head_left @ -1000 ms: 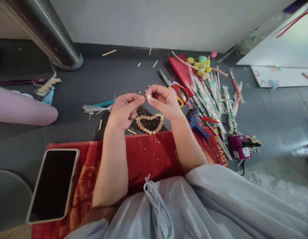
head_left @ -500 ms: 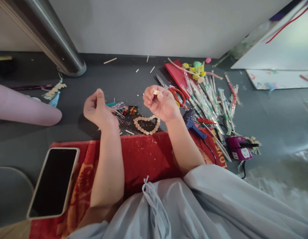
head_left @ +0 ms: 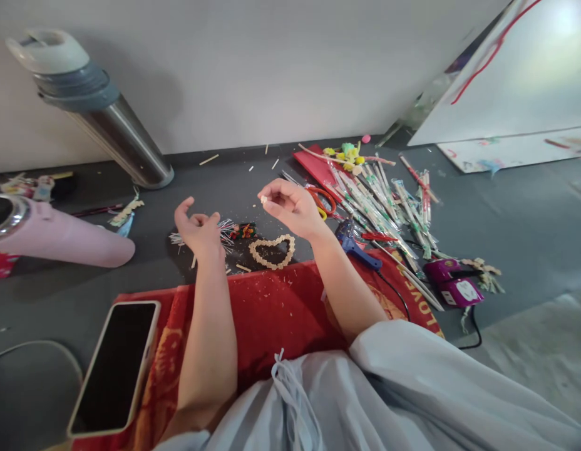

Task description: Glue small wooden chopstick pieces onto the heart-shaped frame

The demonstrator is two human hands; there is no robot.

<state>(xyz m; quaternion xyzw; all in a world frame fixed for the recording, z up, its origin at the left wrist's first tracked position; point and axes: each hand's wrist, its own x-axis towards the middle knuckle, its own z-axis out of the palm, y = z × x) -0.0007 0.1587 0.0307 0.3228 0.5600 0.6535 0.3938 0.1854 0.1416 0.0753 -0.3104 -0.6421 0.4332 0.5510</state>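
My right hand [head_left: 293, 207] pinches a small pale wooden-looking piece [head_left: 264, 200] between thumb and fingertips, above the table. My left hand [head_left: 200, 233] is raised with fingers apart and thumb out; nothing shows in it. Below and between the hands lies a heart-shaped outline [head_left: 273, 267] of small pale pieces. A bundle of thin white strands [head_left: 227, 233] is partly hidden behind my left hand, beside a dark flower-patterned item [head_left: 244, 230]. Scissors with orange handles [head_left: 326, 199] lie just past my right hand, and a blue glue gun [head_left: 360, 252] rests near my right forearm.
Plastic-wrapped sticks [head_left: 365, 194] spread over the right side, near a purple device [head_left: 452, 283]. A phone [head_left: 116, 366] lies on the red towel [head_left: 276, 313]. At left are a pink tumbler [head_left: 79, 235] and a steel flask [head_left: 126, 141]. Crumbs and stick bits are scattered about.
The view has tilted up, showing more of the flask and tumbler. My left hand has spread its fingers from a closed pinch. My right hand has turned, still pinching the small piece.
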